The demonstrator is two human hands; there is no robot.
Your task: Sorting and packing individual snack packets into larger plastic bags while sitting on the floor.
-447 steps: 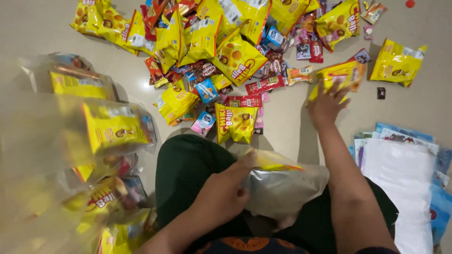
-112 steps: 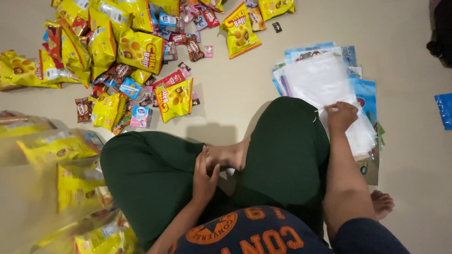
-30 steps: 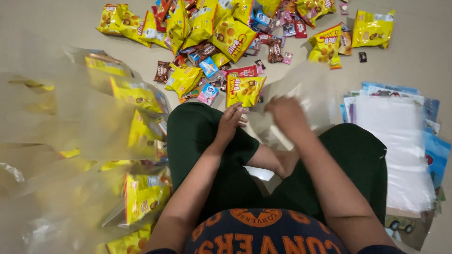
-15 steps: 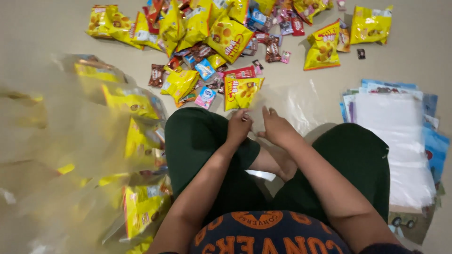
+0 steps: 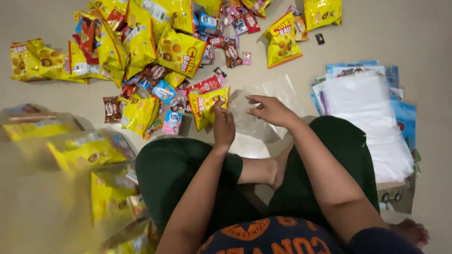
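1. The yellow snack packet is a small glossy pouch, yellow with a red band and pictures of round brown balls on its front; it lies on the beige floor just ahead of the person's crossed legs.
2. The clear plastic bag is thin, see-through and crinkled, spread flat on the floor to the right of that packet.
3. At the far left, blurred and close to the camera, stand filled clear bags packed with more yellow packets.
4. Further up the floor lies a loose heap of snacks: large yellow pouches mixed with small brown, red and blue wrappers.
5. On the right is a stack of flat plastic bags, white on top with blue printed ones beneath.
6. The left hand rests its fingertips on the right edge of the yellow packet; whether the fingers pinch it or only touch it cannot be told.
7. The right hand hovers over the clear bag with fingers loosely spread and slightly curled, clamping nothing that can be seen.
8. The two hands sit near each other, the packet left of both and the clear bag under the right one.
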